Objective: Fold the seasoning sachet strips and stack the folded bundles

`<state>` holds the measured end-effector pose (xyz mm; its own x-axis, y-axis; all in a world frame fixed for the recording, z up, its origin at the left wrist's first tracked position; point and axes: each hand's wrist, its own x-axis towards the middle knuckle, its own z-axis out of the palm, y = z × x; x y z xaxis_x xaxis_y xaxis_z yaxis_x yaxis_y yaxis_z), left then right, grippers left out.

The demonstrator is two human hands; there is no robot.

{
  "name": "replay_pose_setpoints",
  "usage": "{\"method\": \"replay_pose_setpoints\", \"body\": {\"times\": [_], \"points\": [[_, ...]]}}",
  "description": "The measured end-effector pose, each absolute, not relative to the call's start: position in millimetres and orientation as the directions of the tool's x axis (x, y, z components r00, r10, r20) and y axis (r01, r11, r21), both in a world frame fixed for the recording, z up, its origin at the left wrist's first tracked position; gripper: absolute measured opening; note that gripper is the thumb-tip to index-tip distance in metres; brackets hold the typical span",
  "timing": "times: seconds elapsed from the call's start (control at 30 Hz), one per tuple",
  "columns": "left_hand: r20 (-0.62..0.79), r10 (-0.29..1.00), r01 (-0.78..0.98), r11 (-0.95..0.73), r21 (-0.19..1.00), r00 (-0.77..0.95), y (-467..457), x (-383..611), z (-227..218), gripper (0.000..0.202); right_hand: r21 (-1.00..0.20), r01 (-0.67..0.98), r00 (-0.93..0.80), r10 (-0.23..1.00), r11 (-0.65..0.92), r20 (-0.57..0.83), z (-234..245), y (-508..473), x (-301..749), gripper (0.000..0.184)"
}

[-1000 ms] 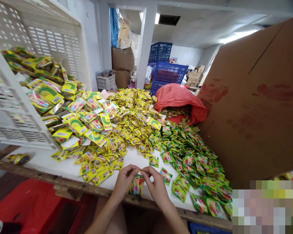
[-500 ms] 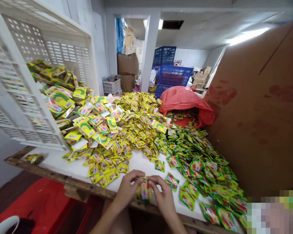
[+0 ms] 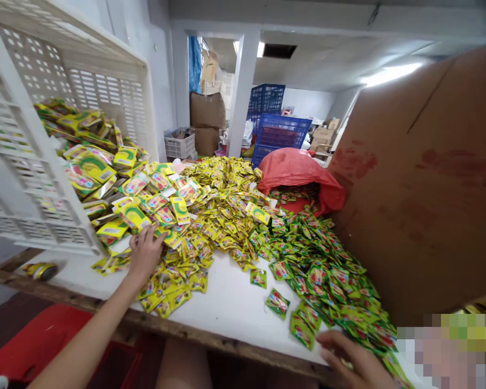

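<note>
My left hand (image 3: 146, 249) reaches to the left, its fingers stretched over the lower edge of a heap of yellow cartons (image 3: 133, 213) and touching them. The cartons are flat, with green and pink print, and some have white flaps sticking out. My right hand (image 3: 350, 356) is low at the table's front edge, fingers apart and slightly bent, beside green sachets (image 3: 302, 330). Its underside is partly hidden, and nothing can be clearly made out in it. A pile of small yellow sachets (image 3: 222, 216) lies between the cartons and the large green sachet pile (image 3: 328, 270).
A white plastic crate (image 3: 76, 210) lies tipped on its side at the left, cartons spilling out. A red sack (image 3: 299, 167) opens onto the green sachets. A brown cardboard sheet (image 3: 421, 205) walls the right side. A red stool (image 3: 44, 346) stands below the table.
Both hands held a small yellow carton together at the table's front edge. Now they are apart: my left hand has moved left to the cartons, my right hand right to the green sachets.
</note>
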<state>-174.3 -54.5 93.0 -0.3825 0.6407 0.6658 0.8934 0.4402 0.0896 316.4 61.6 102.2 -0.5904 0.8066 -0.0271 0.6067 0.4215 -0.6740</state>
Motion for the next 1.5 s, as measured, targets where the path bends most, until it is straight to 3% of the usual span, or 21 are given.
{"method": "replay_pose_setpoints", "body": {"times": [0.1, 0.17, 0.3, 0.43, 0.6, 0.8, 1.0, 1.13, 1.3, 1.5], "points": [[0.727, 0.584, 0.926, 0.319, 0.203, -0.361, -49, -156, 98, 0.023, -0.754, 0.462, -0.632, 0.769, 0.467, 0.089, 91, 48, 232, 0.023], [0.729, 0.546, 0.909, 0.199, 0.366, -0.413, -50, -132, 100, 0.027, -0.76, 0.379, -0.667, 0.725, 0.528, 0.171, 83, 43, 178, 0.018], [0.543, 0.509, 0.658, 0.062, 0.751, -0.668, -55, -81, 101, 0.024, -0.631, 0.394, -0.714, 0.655, 0.668, 0.247, 69, 34, 86, 0.015], [0.376, 0.452, 0.375, -0.095, 0.922, -0.809, -62, -54, 92, 0.023, -0.548, 0.453, -0.71, 0.656, 0.703, 0.255, 58, 27, 27, 0.018], [0.224, 0.451, 0.18, -0.138, 0.974, -0.864, -70, -52, 74, 0.032, -0.456, 0.513, -0.726, 0.651, 0.727, 0.221, 49, 27, 24, 0.032], [0.079, 0.538, -0.052, -0.225, 0.973, -0.839, -62, -40, 60, 0.037, -0.394, 0.543, -0.764, 0.631, 0.742, 0.134, 52, 28, 64, 0.032], [-0.029, 0.579, -0.222, -0.266, 0.938, -0.814, -54, -23, 52, 0.04, -0.493, 0.542, -0.795, 0.605, 0.68, -0.039, 63, 47, 103, 0.026], [-0.093, 0.673, -0.323, -0.225, 0.919, -0.734, -52, -9, 46, 0.045, -0.493, 0.644, -0.688, 0.725, 0.586, -0.038, 66, 100, 139, 0.032], [-0.027, 0.808, -0.266, -0.162, 0.95, -0.588, -41, 4, 38, 0.039, -0.432, 0.731, -0.589, 0.808, 0.529, -0.007, 64, 144, 155, 0.037], [0.038, 0.87, -0.136, -0.119, 0.983, -0.491, -40, 1, 33, 0.031, -0.457, 0.689, -0.631, 0.776, 0.563, 0.004, 59, 124, 151, 0.03]]}}
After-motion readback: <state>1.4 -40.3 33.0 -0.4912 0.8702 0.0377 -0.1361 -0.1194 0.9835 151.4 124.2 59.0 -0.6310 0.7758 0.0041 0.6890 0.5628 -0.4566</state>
